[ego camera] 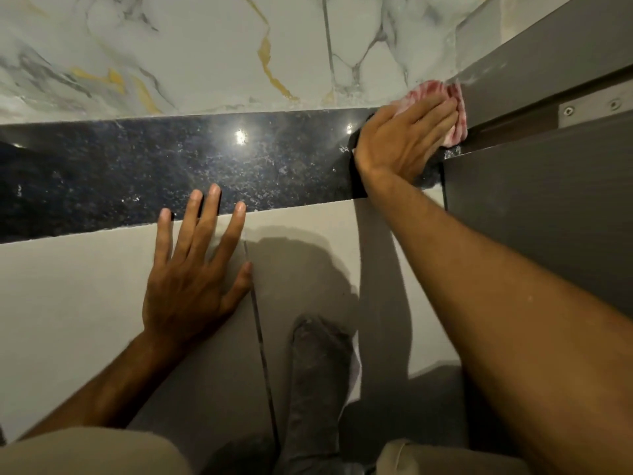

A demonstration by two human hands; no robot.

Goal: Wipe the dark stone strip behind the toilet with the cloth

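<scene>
A dark speckled stone strip [144,166] runs across the view from left to right, glossy with light reflections. At its right end my right hand [404,138] presses a pink-and-white checked cloth [455,108] flat against the strip, right beside the grey door frame. Most of the cloth is hidden under my fingers. My left hand [195,269] lies flat with fingers spread on the pale tile below the strip, its fingertips reaching the strip's lower edge. It holds nothing.
White marble tiles with gold and grey veins [205,53] lie above the strip. A grey door frame with a metal plate [592,108] bounds the right side. My foot in a grey sock [318,378] stands on the pale tile [68,303] below.
</scene>
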